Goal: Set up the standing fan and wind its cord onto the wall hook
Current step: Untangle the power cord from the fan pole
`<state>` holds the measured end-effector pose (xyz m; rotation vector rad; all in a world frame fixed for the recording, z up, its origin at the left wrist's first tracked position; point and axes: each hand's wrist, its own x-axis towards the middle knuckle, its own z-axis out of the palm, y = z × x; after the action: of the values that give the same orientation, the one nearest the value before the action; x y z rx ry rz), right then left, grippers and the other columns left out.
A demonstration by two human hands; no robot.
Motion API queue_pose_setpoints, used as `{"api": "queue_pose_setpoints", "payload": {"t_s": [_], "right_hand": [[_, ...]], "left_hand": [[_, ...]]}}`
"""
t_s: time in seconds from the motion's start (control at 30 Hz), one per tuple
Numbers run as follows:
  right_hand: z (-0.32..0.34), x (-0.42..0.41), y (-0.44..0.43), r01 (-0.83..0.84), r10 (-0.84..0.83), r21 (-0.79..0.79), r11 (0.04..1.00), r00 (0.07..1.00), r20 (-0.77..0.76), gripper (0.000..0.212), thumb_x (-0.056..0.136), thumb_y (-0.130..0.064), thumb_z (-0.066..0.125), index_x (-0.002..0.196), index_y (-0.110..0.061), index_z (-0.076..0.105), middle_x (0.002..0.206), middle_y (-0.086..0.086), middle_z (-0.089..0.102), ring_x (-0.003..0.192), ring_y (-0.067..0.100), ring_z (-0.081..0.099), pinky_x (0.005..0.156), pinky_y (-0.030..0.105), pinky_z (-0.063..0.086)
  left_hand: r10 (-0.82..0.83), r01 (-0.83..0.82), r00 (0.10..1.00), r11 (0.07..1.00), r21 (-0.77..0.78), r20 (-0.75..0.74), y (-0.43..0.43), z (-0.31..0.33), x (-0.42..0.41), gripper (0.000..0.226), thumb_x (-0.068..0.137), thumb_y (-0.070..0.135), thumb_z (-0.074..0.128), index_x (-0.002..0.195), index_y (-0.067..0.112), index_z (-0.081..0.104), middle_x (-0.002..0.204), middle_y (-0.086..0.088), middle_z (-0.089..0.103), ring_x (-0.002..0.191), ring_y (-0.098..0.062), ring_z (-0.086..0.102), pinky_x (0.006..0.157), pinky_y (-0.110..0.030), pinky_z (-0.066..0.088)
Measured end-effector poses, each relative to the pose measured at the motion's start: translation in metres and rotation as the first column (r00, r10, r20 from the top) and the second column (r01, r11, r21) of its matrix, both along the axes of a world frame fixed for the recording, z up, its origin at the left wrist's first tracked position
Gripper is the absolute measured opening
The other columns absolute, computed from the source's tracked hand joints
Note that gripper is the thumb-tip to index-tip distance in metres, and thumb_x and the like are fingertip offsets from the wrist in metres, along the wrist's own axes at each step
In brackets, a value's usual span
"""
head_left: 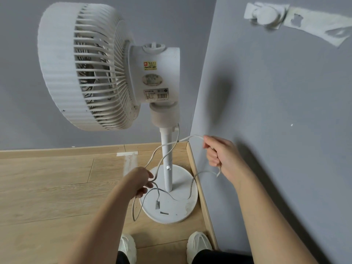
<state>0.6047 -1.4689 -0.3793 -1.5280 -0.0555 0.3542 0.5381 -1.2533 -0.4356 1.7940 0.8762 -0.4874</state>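
Two hands held the cord (187,137): left hand (142,182) pinching a loop, right hand (219,151) clenched round it, fan pole (167,159) between; wall hook (265,15) sat high above.

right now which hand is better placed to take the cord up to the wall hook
Right. The right hand grips the cord beside the wall that carries the hook; the left hand holds slack low over the fan's base, farther away.

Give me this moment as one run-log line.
fan upright | cord loose | left hand grips cord | right hand grips cord | wall hook without cord
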Motion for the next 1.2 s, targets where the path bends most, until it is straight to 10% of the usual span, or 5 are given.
{"api": "queue_pose_setpoints", "payload": {"t_s": [0.47, 0.6, 0.83, 1.03, 1.2], "right_hand": [[-0.011, -0.002, 0.001, -0.107, 0.049, -0.486, 0.867, 0.990, -0.129, 0.053, 0.086, 0.002, 0.034, 0.126, -0.024, 0.056, 0.066, 0.005, 0.060, 0.045, 0.014, 0.045, 0.045, 0.023, 0.040], [-0.021, 0.000, -0.001, -0.123, 0.073, -0.658, 0.743, 0.992, -0.103, 0.028, 0.088, -0.008, 0.040, 0.102, -0.012, 0.064, 0.074, 0.003, 0.064, 0.057, 0.015, 0.055, 0.055, 0.025, 0.047], [-0.036, -0.004, 0.008, -0.383, 0.266, -0.829, 0.406, 0.918, -0.294, 0.040, 0.089, -0.015, 0.042, 0.125, -0.008, 0.058, 0.122, 0.012, 0.062, 0.102, 0.027, 0.064, 0.090, 0.034, 0.051], [-0.024, -0.008, 0.026, -0.323, 0.261, -0.223, 0.920, 0.927, -0.268, 0.030, 0.095, -0.025, 0.048, 0.118, -0.015, 0.064, 0.104, -0.001, 0.074, 0.101, 0.013, 0.069, 0.097, 0.035, 0.044], [-0.020, -0.015, 0.032, -0.233, 0.210, -0.076, 0.970, 0.951, -0.226, 0.018, 0.099, -0.011, 0.047, 0.095, -0.008, 0.064, 0.078, 0.005, 0.070, 0.074, 0.020, 0.069, 0.077, 0.032, 0.054]], "left_hand": [[-0.611, 0.454, 0.756, 0.748, 0.485, 0.236, -0.006, -0.013, -0.002, 0.091, 0.086, -0.007, 0.038, 0.146, 0.050, 0.000, 0.088, 0.000, 0.063, 0.081, -0.018, 0.061, 0.083, -0.034, 0.055], [-0.692, 0.538, 0.713, 0.644, 0.544, 0.115, -0.009, -0.007, 0.003, 0.067, 0.091, -0.001, 0.031, 0.146, 0.037, 0.030, 0.100, -0.004, 0.063, 0.082, -0.019, 0.056, 0.081, -0.033, 0.049], [-0.482, 0.448, 0.866, 0.865, 0.224, 0.131, -0.010, -0.009, 0.004, 0.048, 0.087, -0.006, 0.033, 0.117, 0.010, 0.067, 0.083, -0.007, 0.065, 0.062, -0.013, 0.050, 0.054, -0.018, 0.040], [-0.419, 0.417, 0.907, 0.887, 0.198, -0.031, -0.021, -0.016, 0.011, 0.034, 0.090, -0.001, 0.039, 0.109, -0.002, 0.067, 0.082, -0.008, 0.065, 0.050, -0.016, 0.041, 0.042, -0.021, 0.032], [-0.309, 0.302, 0.951, 0.933, 0.195, 0.007, -0.019, -0.032, 0.017, 0.026, 0.094, 0.011, 0.038, 0.095, 0.004, 0.063, 0.075, -0.005, 0.062, 0.050, -0.017, 0.045, 0.046, -0.024, 0.035]]}}
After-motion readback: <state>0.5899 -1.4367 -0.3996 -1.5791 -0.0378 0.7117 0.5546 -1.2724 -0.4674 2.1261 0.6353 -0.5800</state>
